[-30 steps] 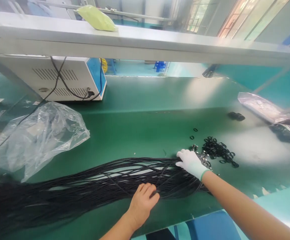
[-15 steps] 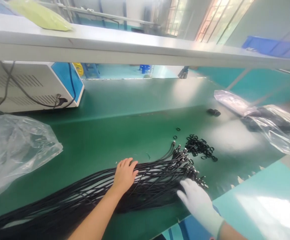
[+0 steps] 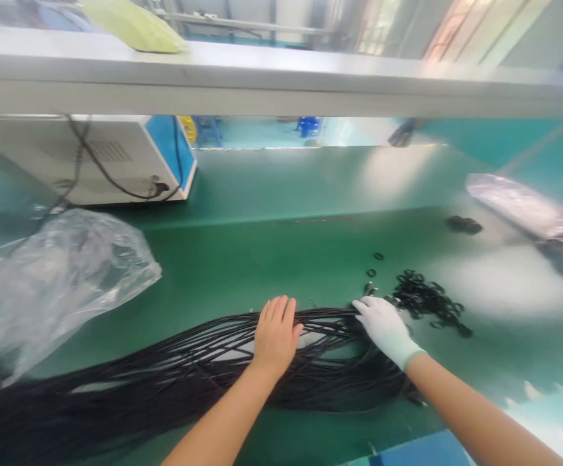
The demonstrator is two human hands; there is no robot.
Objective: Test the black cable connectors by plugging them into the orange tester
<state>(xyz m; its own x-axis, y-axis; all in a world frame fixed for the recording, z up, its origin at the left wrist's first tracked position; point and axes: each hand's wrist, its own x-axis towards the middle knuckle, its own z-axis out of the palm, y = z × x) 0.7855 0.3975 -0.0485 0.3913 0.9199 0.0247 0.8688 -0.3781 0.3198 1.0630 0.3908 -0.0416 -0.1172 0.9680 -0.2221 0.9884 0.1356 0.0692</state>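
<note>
A long bundle of thin black cables (image 3: 198,362) runs across the green table, with small metal connectors (image 3: 369,289) showing at its right end. My bare left hand (image 3: 275,333) lies flat over the middle of the bundle, fingers stretched out and slightly apart. Near the connector end, my right hand (image 3: 386,329) in a white glove rests on the upper cables. Its fingers are extended over them and partly hide the connectors. Just right of that glove lies a heap of small black rings (image 3: 427,298), and two loose rings (image 3: 375,264) sit above it.
A clear plastic bag (image 3: 82,265) lies on the left, before a white and blue machine (image 3: 131,155) with black cords. A white shelf (image 3: 281,77) crosses above the table, bearing a yellow-green package (image 3: 136,26). Another plastic bag (image 3: 514,200) lies at right.
My right hand has moved up and across from the bundle's lower right side onto its upper cables. The left hand remains on the bundle. The view has shifted, so the surroundings appear farther right.
</note>
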